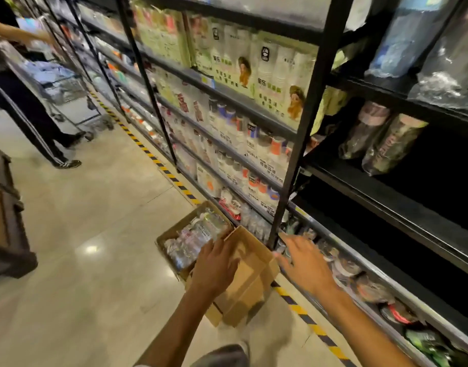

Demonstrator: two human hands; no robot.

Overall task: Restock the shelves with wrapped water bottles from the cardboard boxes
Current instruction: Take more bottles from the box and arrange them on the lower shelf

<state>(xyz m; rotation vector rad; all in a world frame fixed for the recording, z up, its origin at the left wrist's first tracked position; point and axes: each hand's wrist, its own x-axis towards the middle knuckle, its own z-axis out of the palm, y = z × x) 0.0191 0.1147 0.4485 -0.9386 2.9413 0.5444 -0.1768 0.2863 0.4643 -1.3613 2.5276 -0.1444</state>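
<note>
left hand (216, 263): fingers straight and spread, palm down over the seam between the two boxes, holds nothing. Contact with the flap cannot be told, motion blur.
right hand (305, 263): fingers spread and relaxed, holds nothing, hovers at 3 o'clock of the near box, in front of the lowest shelf's edge. Blurred.
far cardboard box (172, 234): on the floor at 11 o'clock of the left hand, top open, full.
wrapped water bottles (198, 235): clear plastic-wrapped packs lying inside the far cardboard box, just beyond the left fingertips.
near cardboard box (250, 284): touching the far one on its 5 o'clock side, flaps up, tilted; contents hidden from this angle.
shelves (381, 197): black metal rack running from 10 o'clock to 4 o'clock along the aisle. Section at 2 o'clock mostly dark, two wrapped bottles (381, 140) lying on a middle level.
lowest shelf (359, 284): wrapped items in a row at 3 to 4 o'clock of the right hand, details too blurred.
stocked section (254, 75): at 12 o'clock, green-white packs up top, rows of small bottles below.
floor tape (304, 313): yellow-black stripe along the rack's foot, passes under the near box.
other person (29, 109): at 10 o'clock, dark trousers, beside a shopping trolley (66, 94).
</note>
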